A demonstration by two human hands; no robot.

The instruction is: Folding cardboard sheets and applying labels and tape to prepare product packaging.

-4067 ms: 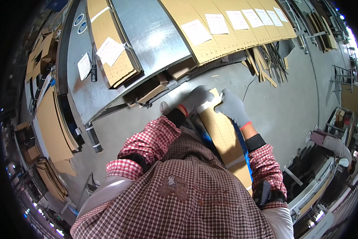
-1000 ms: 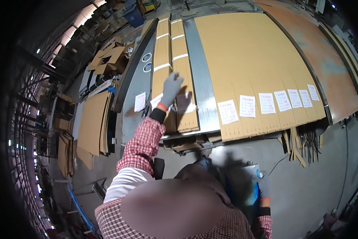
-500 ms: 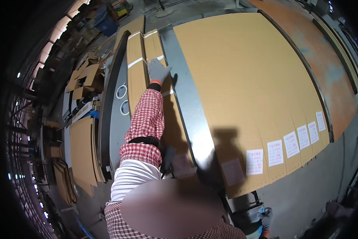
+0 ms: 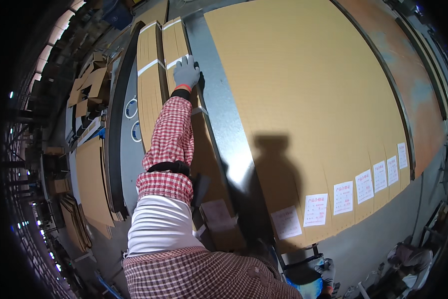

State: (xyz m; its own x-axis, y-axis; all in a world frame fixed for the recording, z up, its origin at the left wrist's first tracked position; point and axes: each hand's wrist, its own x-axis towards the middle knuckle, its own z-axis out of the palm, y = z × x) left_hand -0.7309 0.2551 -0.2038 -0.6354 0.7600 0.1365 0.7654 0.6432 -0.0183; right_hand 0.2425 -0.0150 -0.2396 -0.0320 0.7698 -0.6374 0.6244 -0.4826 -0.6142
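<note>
My left hand (image 4: pixel 186 73), in a grey glove with a red-orange cuff, rests on top of the right-hand strapped cardboard bundle (image 4: pixel 173 37). Its fingers lie over a white strap (image 4: pixel 172 64), and its thumb side is at the bundle's right edge. A second strapped cardboard bundle (image 4: pixel 148 94) runs alongside on the left. At the lower right my right hand (image 4: pixel 327 269), also gloved in grey, is low beside a dark and bluish object (image 4: pixel 303 285); its fingers are too unclear to read. My forearm covers part of the bundles.
A wide stack of cardboard sheets (image 4: pixel 303 99) with white paper labels (image 4: pixel 343 197) lies to the right, beyond a grey metal strip (image 4: pixel 219 84). Two tape rolls (image 4: pixel 131 108) lie left of the bundles. Opened boxes (image 4: pixel 92 87) and leaning cardboard (image 4: pixel 90 174) are farther left.
The view has shifted, so the bundles sit farther left and higher. My left hand has edged forward onto the strap, its thumb no longer spread out as widely.
</note>
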